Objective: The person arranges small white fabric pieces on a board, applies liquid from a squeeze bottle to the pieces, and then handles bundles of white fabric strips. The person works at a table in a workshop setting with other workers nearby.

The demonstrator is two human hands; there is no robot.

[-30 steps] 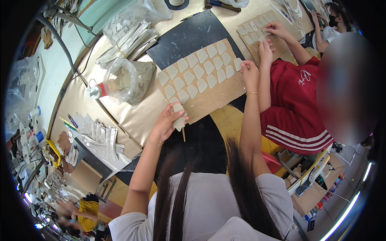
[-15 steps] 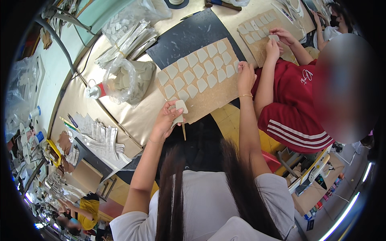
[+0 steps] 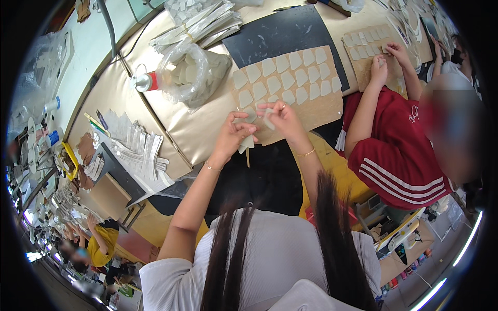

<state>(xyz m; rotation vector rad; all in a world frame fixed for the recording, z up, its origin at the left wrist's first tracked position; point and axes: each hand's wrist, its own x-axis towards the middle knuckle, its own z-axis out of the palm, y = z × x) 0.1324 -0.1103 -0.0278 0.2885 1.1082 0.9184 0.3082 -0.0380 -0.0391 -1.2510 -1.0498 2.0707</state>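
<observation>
My left hand [image 3: 234, 137] is closed on a few pale, rounded-corner pieces [image 3: 247, 145] at the near left corner of a brown board [image 3: 319, 110]. A thin tan stick [image 3: 248, 158] juts down below that hand. Close beside it, my right hand [image 3: 285, 123] pinches a single pale piece [image 3: 268, 120], slightly blurred. On the board lie rows of similar pale pieces [image 3: 287, 79], set apart from one another. Part of the nearest row is hidden behind my hands. Beneath the board's far side is a black mat [image 3: 282, 32].
Left of the board stands a clear plastic bag [image 3: 194, 72] of pale pieces, beside a white bottle with a red band [image 3: 145, 82]. Bundled strips [image 3: 199, 26] lie behind. To the right, a co-worker in red [image 3: 397, 137] handles pieces over another board [image 3: 365, 65].
My right hand has left the board's right edge and come across to my left hand, now pinching a piece. The view has shifted, moving the table up and right in the picture.
</observation>
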